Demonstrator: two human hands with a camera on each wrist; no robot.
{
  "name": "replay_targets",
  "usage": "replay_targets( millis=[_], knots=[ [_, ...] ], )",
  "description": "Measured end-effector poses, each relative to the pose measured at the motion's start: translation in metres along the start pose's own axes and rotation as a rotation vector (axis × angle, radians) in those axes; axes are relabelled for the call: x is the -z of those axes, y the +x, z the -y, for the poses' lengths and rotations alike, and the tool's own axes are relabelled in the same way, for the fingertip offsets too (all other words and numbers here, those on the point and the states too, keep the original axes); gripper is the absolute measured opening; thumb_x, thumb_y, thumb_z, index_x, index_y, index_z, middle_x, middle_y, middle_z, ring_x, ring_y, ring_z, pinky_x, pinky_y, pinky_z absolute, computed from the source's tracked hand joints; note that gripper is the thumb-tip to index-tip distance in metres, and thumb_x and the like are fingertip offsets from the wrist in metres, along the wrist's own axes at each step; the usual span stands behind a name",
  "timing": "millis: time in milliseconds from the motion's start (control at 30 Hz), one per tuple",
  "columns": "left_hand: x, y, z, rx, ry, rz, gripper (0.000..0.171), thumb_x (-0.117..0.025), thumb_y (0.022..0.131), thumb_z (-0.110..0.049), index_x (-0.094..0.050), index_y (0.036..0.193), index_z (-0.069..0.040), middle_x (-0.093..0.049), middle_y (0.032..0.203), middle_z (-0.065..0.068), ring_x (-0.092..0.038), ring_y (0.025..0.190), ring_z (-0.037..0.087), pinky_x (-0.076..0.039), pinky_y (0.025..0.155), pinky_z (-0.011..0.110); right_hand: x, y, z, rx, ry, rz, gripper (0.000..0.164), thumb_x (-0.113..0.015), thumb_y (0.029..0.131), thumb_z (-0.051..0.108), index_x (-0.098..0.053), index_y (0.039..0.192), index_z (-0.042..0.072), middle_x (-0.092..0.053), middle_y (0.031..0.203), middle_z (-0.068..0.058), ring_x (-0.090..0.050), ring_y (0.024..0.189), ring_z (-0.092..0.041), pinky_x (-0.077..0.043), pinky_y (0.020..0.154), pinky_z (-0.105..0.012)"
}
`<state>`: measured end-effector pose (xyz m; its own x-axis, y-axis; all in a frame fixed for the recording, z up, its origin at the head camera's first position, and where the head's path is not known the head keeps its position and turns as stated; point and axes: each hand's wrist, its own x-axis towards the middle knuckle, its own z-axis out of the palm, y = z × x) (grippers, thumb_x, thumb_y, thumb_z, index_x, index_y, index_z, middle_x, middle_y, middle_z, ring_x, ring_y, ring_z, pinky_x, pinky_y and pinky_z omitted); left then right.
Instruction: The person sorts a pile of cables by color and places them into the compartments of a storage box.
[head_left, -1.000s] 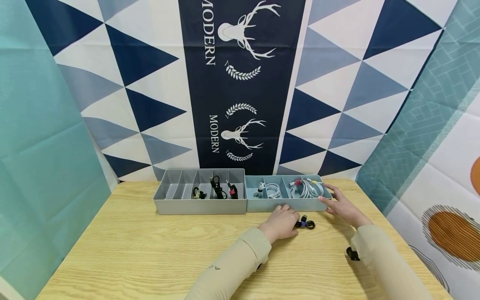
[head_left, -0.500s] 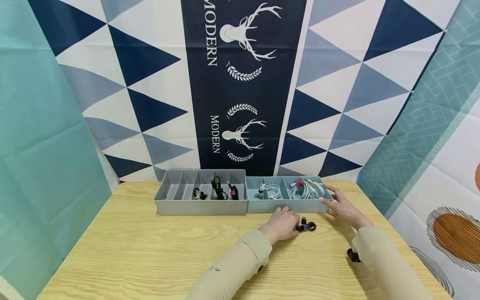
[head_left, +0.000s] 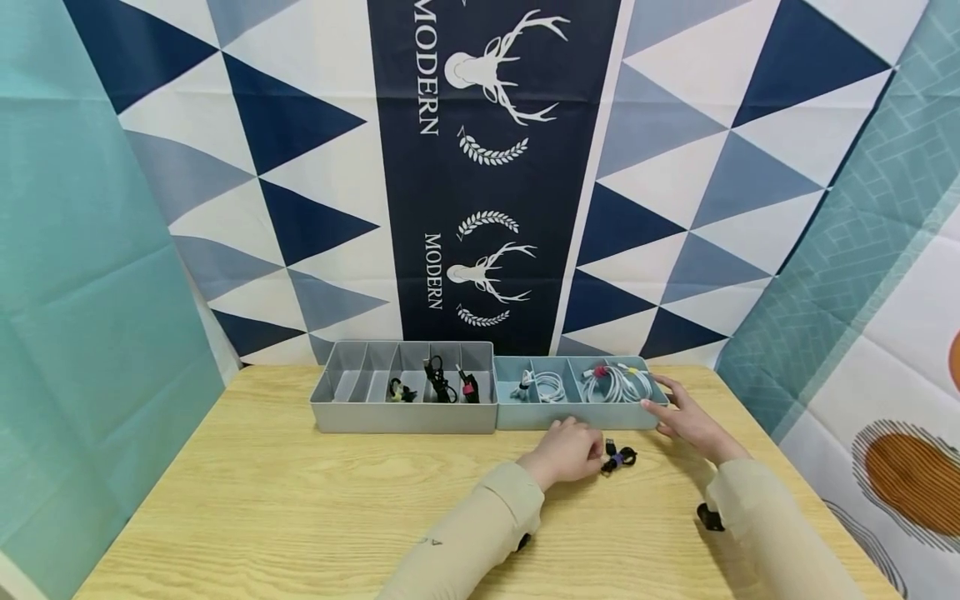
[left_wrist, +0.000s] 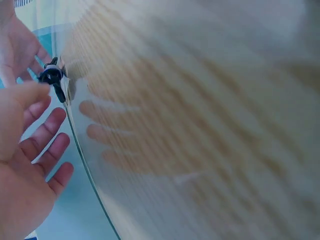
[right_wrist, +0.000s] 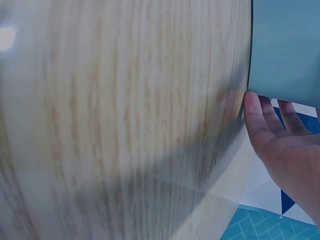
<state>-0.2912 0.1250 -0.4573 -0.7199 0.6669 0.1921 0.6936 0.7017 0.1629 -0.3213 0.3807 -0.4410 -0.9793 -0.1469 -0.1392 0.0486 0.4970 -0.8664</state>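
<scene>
A black cable [head_left: 619, 459], bundled with a purple tie, lies on the wooden table in front of the light blue divided box [head_left: 577, 416]. Just left of it in the head view is my left hand [head_left: 567, 452], fingertips right at the bundle. In the left wrist view this hand [left_wrist: 30, 150] has loosely spread fingers, with the thumb close to the black cable [left_wrist: 52, 76]. My right hand [head_left: 686, 422] rests at the box's right end, thumb at the front corner. Its fingers reach straight along the end wall in the right wrist view, beside the blue box [right_wrist: 285, 50].
A grey divided box [head_left: 405, 418] stands against the blue box's left end, with several black cables in its right compartments. White cables [head_left: 617, 383] lie coiled inside the blue one. Patterned cloth [head_left: 487, 183] hangs right behind both boxes.
The black cable has turned a little and shifted slightly right and nearer, showing more of itself beyond my left fingertips. My right hand stays at the blue box's end.
</scene>
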Motion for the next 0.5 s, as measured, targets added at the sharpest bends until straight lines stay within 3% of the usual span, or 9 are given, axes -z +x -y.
replay_targets(
  millis=[167, 267, 400, 500],
  knots=[
    [-0.001, -0.001, -0.01, 0.083, -0.066, 0.058, 0.027, -0.069, 0.08, -0.052, -0.059, 0.086, -0.028, -0.049, 0.078, -0.017, -0.04, 0.079, 0.005, -0.028, 0.07, 0.022, -0.002, -0.002, 0.002, -0.008, 0.01, 0.008, 0.085, -0.05, 0.096, 0.044, 0.005, 0.152, 0.011, -0.005, 0.147, -0.037, -0.037, 0.126, -0.046, -0.039, 0.098, -0.054],
    [-0.004, 0.0, -0.017, 0.169, -0.104, 0.07, 0.035, -0.07, 0.074, -0.06, -0.059, 0.085, -0.029, -0.049, 0.082, -0.017, -0.04, 0.082, 0.006, -0.029, 0.072, 0.024, -0.002, -0.003, 0.003, -0.011, 0.011, 0.02, 0.086, -0.05, 0.096, 0.044, 0.007, 0.152, 0.011, -0.002, 0.147, -0.038, -0.034, 0.127, -0.049, -0.039, 0.098, -0.054],
    [-0.005, 0.001, -0.03, 0.312, -0.179, 0.062, 0.045, -0.074, 0.065, -0.066, -0.06, 0.086, -0.028, -0.049, 0.089, -0.013, -0.039, 0.089, 0.009, -0.028, 0.073, 0.027, -0.002, -0.003, 0.004, -0.015, 0.002, 0.023, 0.086, -0.05, 0.096, 0.043, 0.008, 0.151, 0.011, 0.001, 0.147, -0.039, -0.029, 0.129, -0.051, -0.038, 0.099, -0.055],
    [-0.004, 0.0, -0.04, 0.413, -0.225, 0.012, 0.047, -0.077, 0.062, -0.064, -0.061, 0.086, -0.026, -0.048, 0.091, -0.011, -0.037, 0.093, 0.011, -0.028, 0.075, 0.029, -0.001, -0.002, 0.005, -0.018, -0.012, 0.019, 0.086, -0.05, 0.096, 0.043, 0.008, 0.151, 0.012, 0.001, 0.147, -0.039, -0.03, 0.129, -0.051, -0.038, 0.098, -0.055]
  ],
)
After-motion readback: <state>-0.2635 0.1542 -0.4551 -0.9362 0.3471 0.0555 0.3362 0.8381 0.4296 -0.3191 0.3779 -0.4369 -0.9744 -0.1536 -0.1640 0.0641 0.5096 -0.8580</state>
